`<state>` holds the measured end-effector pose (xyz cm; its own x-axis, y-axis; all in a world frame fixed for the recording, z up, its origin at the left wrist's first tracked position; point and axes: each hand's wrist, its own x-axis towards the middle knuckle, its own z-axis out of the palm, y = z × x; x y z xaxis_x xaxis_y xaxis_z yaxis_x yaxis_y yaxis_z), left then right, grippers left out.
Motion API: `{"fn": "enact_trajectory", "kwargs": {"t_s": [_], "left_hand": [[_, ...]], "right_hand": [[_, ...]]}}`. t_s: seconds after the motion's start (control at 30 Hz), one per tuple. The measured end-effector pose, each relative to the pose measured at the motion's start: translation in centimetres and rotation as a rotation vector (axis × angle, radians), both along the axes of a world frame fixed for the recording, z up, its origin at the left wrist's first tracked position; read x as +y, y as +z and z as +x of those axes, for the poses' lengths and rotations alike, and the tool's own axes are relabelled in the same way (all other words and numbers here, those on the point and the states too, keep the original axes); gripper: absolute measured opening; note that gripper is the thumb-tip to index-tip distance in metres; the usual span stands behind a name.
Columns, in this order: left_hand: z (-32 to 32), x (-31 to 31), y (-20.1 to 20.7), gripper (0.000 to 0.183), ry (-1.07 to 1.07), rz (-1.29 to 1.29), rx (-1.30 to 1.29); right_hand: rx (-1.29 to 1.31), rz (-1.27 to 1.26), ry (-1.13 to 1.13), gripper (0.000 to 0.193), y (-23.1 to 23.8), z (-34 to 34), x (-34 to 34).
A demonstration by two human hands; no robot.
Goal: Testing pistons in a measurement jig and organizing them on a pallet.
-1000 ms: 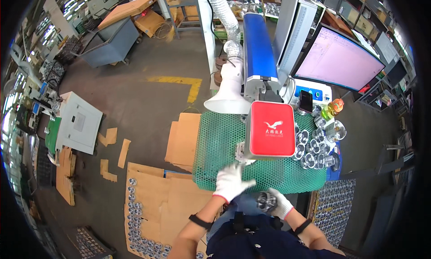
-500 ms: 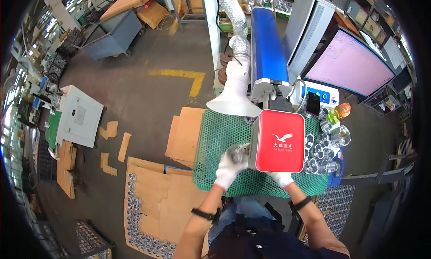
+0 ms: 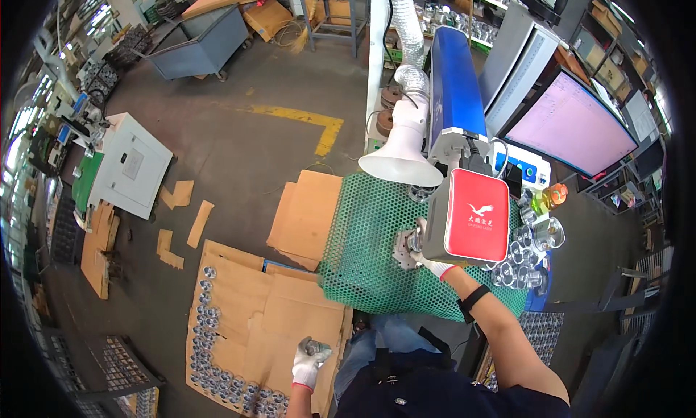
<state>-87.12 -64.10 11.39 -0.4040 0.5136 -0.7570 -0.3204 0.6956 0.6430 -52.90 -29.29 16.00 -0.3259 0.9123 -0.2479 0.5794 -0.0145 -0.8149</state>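
Observation:
My left hand (image 3: 304, 370), in a white glove, is low over the cardboard sheet, its fingers closed round a small shiny metal part (image 3: 313, 345). My right hand (image 3: 437, 266), gloved too, reaches under the red-faced box (image 3: 478, 218) of the machine head, which hides some of its fingers. Its visible fingers are at a round metal cup-shaped part (image 3: 415, 239) on a small perforated metal plate (image 3: 403, 253). That plate rests on the green mesh mat (image 3: 362, 266).
Rows of round metal parts (image 3: 208, 338) line the cardboard sheet (image 3: 250, 309) at left. Several clear, glass-like cups (image 3: 549, 233) crowd the mat's right side. A white funnel duct (image 3: 401, 160) hangs beside the blue machine body (image 3: 457, 88). A monitor (image 3: 573, 124) stands at right.
My left hand has moved from the mat down and left to above the cardboard, with a metal part. My right hand has shifted left and shows more beneath the machine head. The view has shifted.

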Motion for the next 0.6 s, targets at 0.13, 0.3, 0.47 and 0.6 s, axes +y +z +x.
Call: {"fn": "enact_trajectory", "kwargs": {"t_s": [0.13,0.3,0.47,0.6], "left_hand": [[3.0,3.1,3.6,0.083,-0.004,0.046,-0.016],[3.8,4.7,5.8,0.086,-0.013,0.066,-0.1],[3.6,4.2,6.5,0.086,-0.048,0.113,-0.091],[1.9,0.5,7.2,0.093,0.146,0.087,-0.1]], "right_hand": [[0.181,-0.038,-0.091,0.049,-1.4,0.7,0.0],[-0.414,0.136,0.171,0.048,2.5,-2.6,-0.2],[0.424,0.157,0.025,0.042,-2.6,0.2,1.1],[0.174,0.187,-0.02,0.045,2.0,-4.1,0.4]]}}
